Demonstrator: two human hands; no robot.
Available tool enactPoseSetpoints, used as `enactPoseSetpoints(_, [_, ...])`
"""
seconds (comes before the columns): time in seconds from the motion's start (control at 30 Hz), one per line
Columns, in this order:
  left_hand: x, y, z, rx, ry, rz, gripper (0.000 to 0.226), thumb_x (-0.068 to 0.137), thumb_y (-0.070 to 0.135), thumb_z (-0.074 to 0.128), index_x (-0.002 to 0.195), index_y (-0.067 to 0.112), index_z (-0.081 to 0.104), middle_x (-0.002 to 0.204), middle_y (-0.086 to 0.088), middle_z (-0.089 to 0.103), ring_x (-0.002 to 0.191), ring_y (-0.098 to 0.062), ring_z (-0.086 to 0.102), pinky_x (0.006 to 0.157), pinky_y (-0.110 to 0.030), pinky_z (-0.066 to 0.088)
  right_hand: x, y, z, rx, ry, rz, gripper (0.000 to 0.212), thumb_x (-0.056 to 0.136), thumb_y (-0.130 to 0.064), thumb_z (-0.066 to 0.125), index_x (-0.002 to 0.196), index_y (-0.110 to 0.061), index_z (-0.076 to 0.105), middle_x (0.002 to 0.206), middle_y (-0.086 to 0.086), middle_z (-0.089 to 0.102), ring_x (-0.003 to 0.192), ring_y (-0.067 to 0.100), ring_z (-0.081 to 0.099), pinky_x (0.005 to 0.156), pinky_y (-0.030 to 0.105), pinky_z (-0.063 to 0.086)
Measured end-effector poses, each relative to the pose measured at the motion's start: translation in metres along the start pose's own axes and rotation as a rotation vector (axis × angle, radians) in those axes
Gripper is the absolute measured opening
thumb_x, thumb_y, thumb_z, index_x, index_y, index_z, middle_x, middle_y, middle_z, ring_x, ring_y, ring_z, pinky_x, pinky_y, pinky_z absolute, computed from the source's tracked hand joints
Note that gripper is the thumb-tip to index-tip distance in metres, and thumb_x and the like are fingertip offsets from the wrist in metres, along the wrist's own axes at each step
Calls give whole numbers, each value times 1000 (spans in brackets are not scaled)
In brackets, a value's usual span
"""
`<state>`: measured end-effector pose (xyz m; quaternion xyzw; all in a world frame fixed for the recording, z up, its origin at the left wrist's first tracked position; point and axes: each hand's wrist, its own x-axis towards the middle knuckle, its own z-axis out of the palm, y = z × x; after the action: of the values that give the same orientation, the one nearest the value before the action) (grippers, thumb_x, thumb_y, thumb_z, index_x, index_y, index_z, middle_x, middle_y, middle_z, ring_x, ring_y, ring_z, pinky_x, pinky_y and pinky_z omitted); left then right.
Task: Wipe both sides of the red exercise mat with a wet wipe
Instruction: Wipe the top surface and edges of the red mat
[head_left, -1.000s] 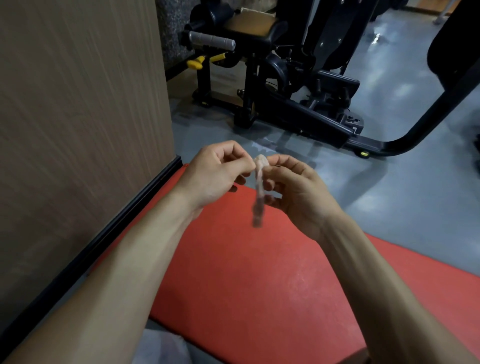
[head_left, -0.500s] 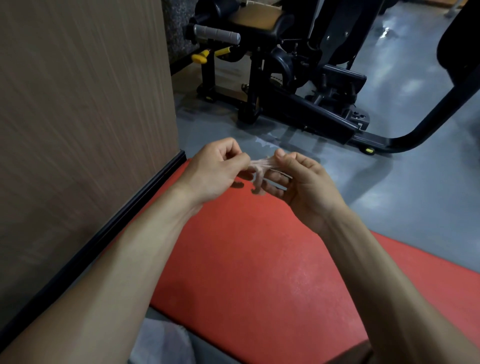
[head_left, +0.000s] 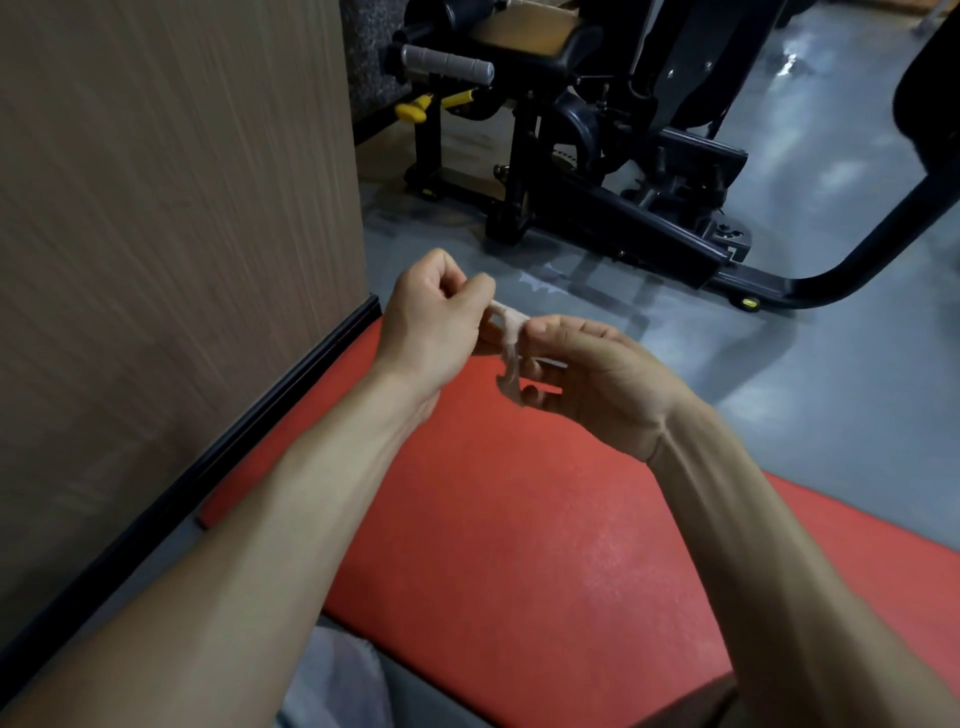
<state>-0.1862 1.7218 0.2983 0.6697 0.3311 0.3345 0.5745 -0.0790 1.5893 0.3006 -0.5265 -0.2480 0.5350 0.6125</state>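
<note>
Red exercise mat (head_left: 519, 545) lies flat on the grey floor (head_left: 805, 389) by the wood-panel wall (head_left: 171, 234). Above it, left hand (head_left: 431, 322) and right hand (head_left: 597, 384) both pinch a scrunched-up wet wipe (head_left: 509, 338) between them.

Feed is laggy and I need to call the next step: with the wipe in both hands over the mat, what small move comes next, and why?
Probably pull the hands apart to open the wet wipe. It hangs bunched and twisted between the left hand and right hand, above the red exercise mat, not touching it. A flat wipe would likely cover more surface.
</note>
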Motion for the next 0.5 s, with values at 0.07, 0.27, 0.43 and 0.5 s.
enactPoseSetpoints(0.07, [-2,-2,3,17,-36,-5,17,74,24,61,71,22,44,61,-11,57,56,-29,63,64,-55,62,3,0,1,55,82,-40,17,97,-22,59,100,-9,69,91,6,64,78,14,60,79,36,56])
enactPoseSetpoints(0.27, [-10,-5,4,377,-100,171,37,85,26,75,77,10,43,59,-7,60,51,-19,67,53,-42,56,8,2,-2,87,255,-137,31,102,-28,57,105,2,62,77,11,65,66,23,60,61,35,50])
enactPoseSetpoints(0.43, [-11,-5,0,569,-28,300,26,83,18,67,78,12,42,63,-6,60,58,-22,59,58,-45,46,7,6,-2,68,273,-136,35,105,-29,51,91,3,60,63,7,59,59,20,53,58,34,41])
enactPoseSetpoints(0.5, [-15,-5,2,611,-31,343,23,85,13,63,77,13,41,61,-4,53,53,-15,46,49,-32,38,7,3,-2,148,252,-146,32,104,-27,52,81,-6,56,62,4,57,58,16,50,65,32,42])
